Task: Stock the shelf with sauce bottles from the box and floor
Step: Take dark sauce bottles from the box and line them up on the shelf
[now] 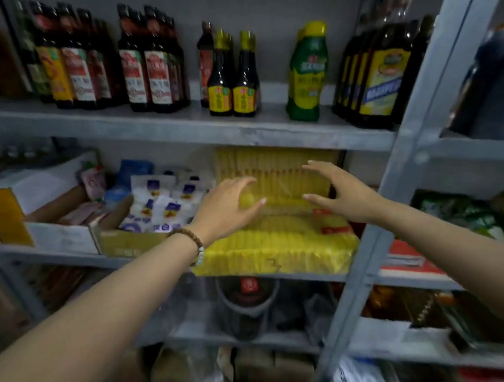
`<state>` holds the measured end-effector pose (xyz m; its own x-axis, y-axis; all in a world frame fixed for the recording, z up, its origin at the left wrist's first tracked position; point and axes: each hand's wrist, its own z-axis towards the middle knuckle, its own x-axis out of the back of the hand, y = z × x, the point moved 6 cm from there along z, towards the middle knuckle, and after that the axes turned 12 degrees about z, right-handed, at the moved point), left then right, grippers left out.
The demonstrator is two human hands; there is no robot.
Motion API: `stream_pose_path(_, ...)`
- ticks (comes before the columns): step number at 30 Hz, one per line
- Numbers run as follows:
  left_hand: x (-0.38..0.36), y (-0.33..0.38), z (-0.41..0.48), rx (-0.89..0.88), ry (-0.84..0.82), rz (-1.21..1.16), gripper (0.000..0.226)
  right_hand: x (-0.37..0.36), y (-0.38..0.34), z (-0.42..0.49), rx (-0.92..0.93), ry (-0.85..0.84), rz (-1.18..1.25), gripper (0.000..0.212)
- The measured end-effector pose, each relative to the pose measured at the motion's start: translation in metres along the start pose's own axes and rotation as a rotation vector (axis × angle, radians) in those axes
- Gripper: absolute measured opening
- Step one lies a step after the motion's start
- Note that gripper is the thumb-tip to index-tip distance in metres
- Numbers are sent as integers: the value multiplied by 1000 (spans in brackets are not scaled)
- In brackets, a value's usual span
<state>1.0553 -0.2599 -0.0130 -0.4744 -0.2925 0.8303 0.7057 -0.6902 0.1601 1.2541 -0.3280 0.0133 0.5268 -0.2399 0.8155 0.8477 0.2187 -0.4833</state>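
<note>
Sauce bottles stand in groups on the grey upper shelf [183, 127]: dark bottles with red-white labels [151, 67], two small dark bottles with yellow labels [233, 83], a green-yellow squeeze bottle [306, 71] and tall dark bottles with yellow-blue labels [379, 76]. My left hand [231, 206] and my right hand [341, 192] are both held out, fingers spread and empty, in front of the shelf below. They hover on either side of the stacked yellow packets [279, 242]. No box of bottles and no floor show in this view.
On the middle shelf, a cardboard box of white sachets [158, 207] and a white carton [57, 236] sit left of the yellow packets. A grey upright post [404, 159] stands at the right. Lower shelves hold a dark jug [248, 302] and bagged goods.
</note>
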Motion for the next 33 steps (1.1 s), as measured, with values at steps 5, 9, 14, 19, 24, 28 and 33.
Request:
stream_pose_path(5, -96, 21, -35, -13, -305, -12, 48, -60, 72, -57, -251, -156, 55, 66)
stream_pose_path(9, -179, 17, -72, -21, -506, -28, 41, -129, 127, -106, -450, -346, 102, 61)
stream_pose_path(14, -281, -2, -137, 47, -745, -77, 39, -219, 182, -158, -613, -447, 140, 61)
stream_pose_path(19, -381, -20, -218, 121, -903, -147, 37, -317, 229, -217, -770, -472, 285, 46)
stream_pose_path(24, -483, -38, -313, 178, -1035, -176, 45, -423, 277, -285, -816, -456, 335, 50)
stream_pose_path(28, -566, -41, -393, 290, -1091, -282, 48, -508, 323, -349, -931, -518, 351, 58)
stream_pose_path(33, -662, -36, -471, 248, -1148, -317, 56, -586, 384, -413, -1057, -434, 444, 58)
